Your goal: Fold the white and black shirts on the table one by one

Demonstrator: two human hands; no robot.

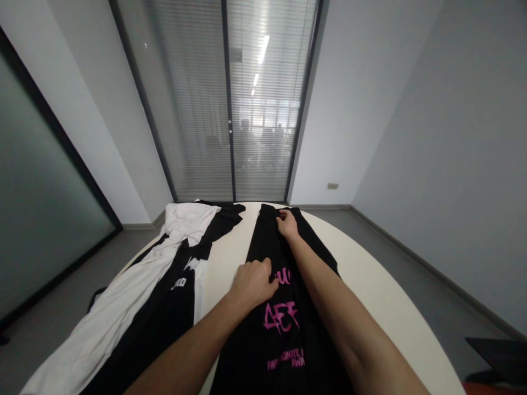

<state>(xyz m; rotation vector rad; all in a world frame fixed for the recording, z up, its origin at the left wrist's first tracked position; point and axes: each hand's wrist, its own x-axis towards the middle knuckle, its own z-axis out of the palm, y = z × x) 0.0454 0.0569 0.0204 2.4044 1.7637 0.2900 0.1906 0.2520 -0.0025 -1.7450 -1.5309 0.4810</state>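
Observation:
A black T-shirt (284, 340) with pink lettering lies lengthwise on the table in front of me, its sides turned in so that it makes a long narrow shape. My left hand (254, 281) is on its middle, beside the upper pink letters. Its fingers are curled down onto the cloth, with the fingertips partly hidden. Farther off, my right hand (287, 224) pinches the fabric near the shirt's far end, thumb and fingers bent together. My right forearm crosses above the shirt's right side.
White and black garments (164, 285) lie loosely heaped along the left of the pale round-edged table (370, 291). Beyond the table stands a glass partition (263, 109) with blinds. A dark object (498, 356) is at the lower right, past the table edge.

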